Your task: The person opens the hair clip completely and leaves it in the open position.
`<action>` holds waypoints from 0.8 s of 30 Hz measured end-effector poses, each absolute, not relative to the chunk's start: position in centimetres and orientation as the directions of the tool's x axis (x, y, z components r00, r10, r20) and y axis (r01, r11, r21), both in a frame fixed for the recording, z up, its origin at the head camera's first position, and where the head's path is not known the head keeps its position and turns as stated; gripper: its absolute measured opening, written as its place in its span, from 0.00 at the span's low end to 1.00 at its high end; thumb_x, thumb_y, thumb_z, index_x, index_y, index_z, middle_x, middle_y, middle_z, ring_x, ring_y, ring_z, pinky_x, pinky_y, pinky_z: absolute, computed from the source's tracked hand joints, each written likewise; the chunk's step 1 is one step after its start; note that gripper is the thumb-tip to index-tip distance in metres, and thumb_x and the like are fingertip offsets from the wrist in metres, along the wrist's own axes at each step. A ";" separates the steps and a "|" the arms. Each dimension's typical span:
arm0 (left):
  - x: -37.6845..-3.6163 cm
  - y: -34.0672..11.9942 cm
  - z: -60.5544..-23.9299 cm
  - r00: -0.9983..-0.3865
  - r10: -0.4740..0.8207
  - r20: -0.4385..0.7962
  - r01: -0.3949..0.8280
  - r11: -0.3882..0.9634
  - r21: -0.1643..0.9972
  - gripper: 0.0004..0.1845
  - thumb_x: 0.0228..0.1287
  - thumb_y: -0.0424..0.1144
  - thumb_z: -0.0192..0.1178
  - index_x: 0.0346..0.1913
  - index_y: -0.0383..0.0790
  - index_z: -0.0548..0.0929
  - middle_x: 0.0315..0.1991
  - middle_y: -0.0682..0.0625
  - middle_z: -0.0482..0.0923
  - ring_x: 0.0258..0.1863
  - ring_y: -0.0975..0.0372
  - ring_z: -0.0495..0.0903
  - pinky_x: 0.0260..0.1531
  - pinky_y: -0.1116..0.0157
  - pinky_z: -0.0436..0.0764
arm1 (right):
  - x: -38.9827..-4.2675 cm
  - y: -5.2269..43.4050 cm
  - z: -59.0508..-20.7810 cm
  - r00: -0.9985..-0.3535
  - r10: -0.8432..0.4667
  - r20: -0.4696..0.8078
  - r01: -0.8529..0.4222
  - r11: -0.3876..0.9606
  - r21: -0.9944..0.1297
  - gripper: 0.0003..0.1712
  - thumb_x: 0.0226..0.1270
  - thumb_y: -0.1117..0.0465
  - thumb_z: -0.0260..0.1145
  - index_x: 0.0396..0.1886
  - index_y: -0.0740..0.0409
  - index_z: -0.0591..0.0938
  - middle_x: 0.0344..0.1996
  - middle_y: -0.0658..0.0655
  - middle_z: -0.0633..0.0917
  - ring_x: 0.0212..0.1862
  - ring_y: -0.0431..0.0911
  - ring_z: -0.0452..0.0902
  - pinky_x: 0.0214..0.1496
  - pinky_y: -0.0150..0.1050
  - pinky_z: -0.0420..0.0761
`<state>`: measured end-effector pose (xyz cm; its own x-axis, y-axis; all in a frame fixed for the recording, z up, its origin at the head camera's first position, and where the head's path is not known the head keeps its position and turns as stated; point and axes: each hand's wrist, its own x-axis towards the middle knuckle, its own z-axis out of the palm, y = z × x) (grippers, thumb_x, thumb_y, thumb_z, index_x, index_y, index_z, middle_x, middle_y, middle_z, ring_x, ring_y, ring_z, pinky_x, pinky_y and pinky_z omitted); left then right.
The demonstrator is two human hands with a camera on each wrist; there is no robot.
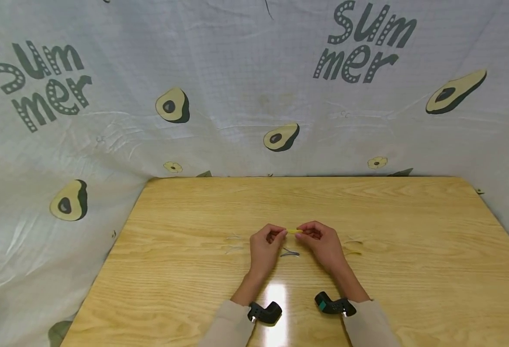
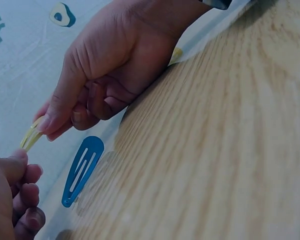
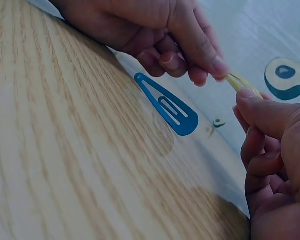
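Both hands hold a yellow snap hair clip between them, raised above the table. My left hand pinches one end with thumb and index finger. The other end is pinched by the thumb and fingertips of my right hand. Fingertips hide both ends of the clip. In the wrist views its thin yellow strips look slightly bowed apart. Just below the hands, a blue snap hair clip lies on the wood, slotted and teardrop-shaped, its narrow tip pointing left in the head view.
Pale thin clips lie on the wooden table left of the left hand. Right of the right hand are yellowish clips. A cloth with avocado prints hangs behind the table's far edge. Dark cameras sit on the wrists.
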<state>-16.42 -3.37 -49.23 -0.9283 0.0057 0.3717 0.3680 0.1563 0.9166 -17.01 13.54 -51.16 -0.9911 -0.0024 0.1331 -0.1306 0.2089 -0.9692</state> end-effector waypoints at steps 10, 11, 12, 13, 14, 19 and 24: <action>-16.7 -3.5 -49.5 -0.926 0.005 0.378 0.370 0.214 0.904 0.03 0.59 0.25 0.64 0.32 0.25 0.83 0.25 0.37 0.81 0.19 0.58 0.73 0.19 0.75 0.68 | -17.0 13.2 -51.2 -0.988 0.024 0.150 -0.143 0.191 -0.971 0.12 0.57 0.59 0.73 0.38 0.59 0.85 0.31 0.56 0.84 0.33 0.45 0.79 0.35 0.33 0.77; -16.9 -3.5 -50.0 -0.926 0.006 0.377 0.369 0.218 0.903 0.03 0.59 0.25 0.64 0.33 0.25 0.83 0.25 0.38 0.81 0.19 0.58 0.73 0.19 0.75 0.68 | -17.0 13.2 -51.2 -0.989 0.024 0.148 -0.141 0.190 -0.972 0.12 0.57 0.60 0.73 0.38 0.60 0.85 0.32 0.56 0.84 0.33 0.45 0.79 0.36 0.32 0.77; -17.1 -3.5 -50.4 -0.927 0.005 0.375 0.367 0.223 0.903 0.03 0.59 0.25 0.64 0.33 0.25 0.83 0.25 0.39 0.81 0.19 0.58 0.73 0.19 0.75 0.68 | -17.0 13.1 -51.2 -0.989 0.022 0.147 -0.140 0.189 -0.972 0.12 0.58 0.61 0.73 0.39 0.61 0.85 0.32 0.57 0.84 0.34 0.44 0.79 0.36 0.32 0.77; -17.4 -3.5 -50.8 -0.928 0.003 0.373 0.363 0.228 0.903 0.03 0.58 0.25 0.65 0.33 0.26 0.83 0.24 0.39 0.81 0.19 0.58 0.73 0.19 0.74 0.68 | -17.0 13.1 -51.1 -0.989 0.022 0.144 -0.137 0.187 -0.973 0.11 0.58 0.62 0.73 0.39 0.62 0.85 0.32 0.57 0.84 0.34 0.44 0.79 0.36 0.31 0.77; -17.6 -3.6 -51.3 -0.928 0.001 0.373 0.363 0.230 0.903 0.03 0.58 0.26 0.65 0.32 0.27 0.83 0.24 0.41 0.81 0.19 0.59 0.73 0.19 0.74 0.68 | -17.0 13.0 -51.0 -0.990 0.020 0.143 -0.137 0.186 -0.973 0.11 0.58 0.63 0.72 0.39 0.63 0.84 0.33 0.57 0.84 0.34 0.44 0.79 0.36 0.31 0.78; -17.7 -3.6 -51.8 -0.918 0.000 0.397 0.387 0.225 0.894 0.05 0.60 0.32 0.66 0.31 0.32 0.84 0.23 0.47 0.81 0.20 0.64 0.73 0.19 0.73 0.70 | -16.1 12.6 -49.2 -0.988 0.019 0.153 -0.147 0.187 -0.971 0.10 0.58 0.68 0.71 0.39 0.68 0.83 0.33 0.61 0.84 0.34 0.46 0.80 0.36 0.30 0.78; -17.7 -3.6 -51.7 -0.908 0.003 0.418 0.406 0.245 0.880 0.03 0.60 0.31 0.66 0.30 0.35 0.84 0.22 0.50 0.80 0.19 0.67 0.72 0.19 0.73 0.71 | -15.3 12.3 -47.9 -0.986 0.025 0.165 -0.156 0.209 -0.965 0.10 0.59 0.69 0.70 0.39 0.71 0.83 0.31 0.62 0.84 0.32 0.46 0.80 0.35 0.30 0.77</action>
<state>-17.69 -3.56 -51.73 -0.9082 0.0025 0.4185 0.4063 0.2446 0.8804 -15.34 12.27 -47.87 -0.9860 0.0247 0.1647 -0.1560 0.2087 -0.9655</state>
